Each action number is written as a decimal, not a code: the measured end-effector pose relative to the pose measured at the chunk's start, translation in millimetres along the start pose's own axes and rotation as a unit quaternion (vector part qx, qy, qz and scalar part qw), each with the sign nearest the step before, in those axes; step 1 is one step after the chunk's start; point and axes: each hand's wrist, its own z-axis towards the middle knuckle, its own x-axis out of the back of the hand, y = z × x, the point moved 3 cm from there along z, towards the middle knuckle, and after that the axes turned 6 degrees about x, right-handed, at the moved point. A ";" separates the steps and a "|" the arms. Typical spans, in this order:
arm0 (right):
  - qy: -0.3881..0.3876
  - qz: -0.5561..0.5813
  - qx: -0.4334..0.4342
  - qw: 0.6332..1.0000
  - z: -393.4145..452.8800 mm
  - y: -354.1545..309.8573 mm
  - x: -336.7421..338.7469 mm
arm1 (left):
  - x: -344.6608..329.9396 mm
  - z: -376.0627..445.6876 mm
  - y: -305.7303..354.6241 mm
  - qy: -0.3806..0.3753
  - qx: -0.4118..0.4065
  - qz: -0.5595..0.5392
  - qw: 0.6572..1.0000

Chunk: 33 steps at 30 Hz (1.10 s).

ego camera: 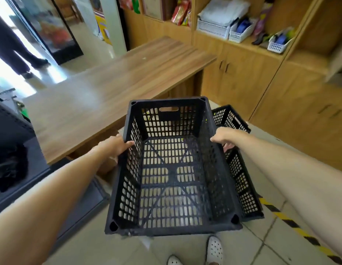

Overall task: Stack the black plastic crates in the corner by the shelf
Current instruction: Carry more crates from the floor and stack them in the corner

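Note:
An empty black plastic crate (172, 180) with slotted walls hangs above the tiled floor in the middle of the view. My left hand (116, 146) grips its left rim, thumb hooked over the edge. My right hand (223, 137) grips the right rim, fingers curled down the outside. A second black crate (241, 169) stands on the floor just behind and to the right, partly hidden by the held one. The wooden shelf unit (262, 73) rises at the right.
A wooden table (116, 81) stands to the left front, its corner near the crate. A dark cabinet (17, 150) sits at the far left. Yellow-black floor tape (292, 224) runs at the lower right. Another person's legs (15, 44) stand by the doorway. White baskets (241, 32) sit on the shelf.

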 end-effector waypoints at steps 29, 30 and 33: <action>0.190 0.261 -0.216 0.922 -237.5 517.9 113.6 | -54.7 -215.6 570.3 0.015 -0.342 0.202 0.918; 0.193 0.256 -0.234 0.918 -253.1 537.7 112.0 | -66.3 -227.3 594.4 0.001 -0.352 0.202 0.914; 0.197 0.263 -0.280 0.902 -292.3 598.5 104.9 | -98.6 -261.4 668.9 -0.029 -0.402 0.209 0.891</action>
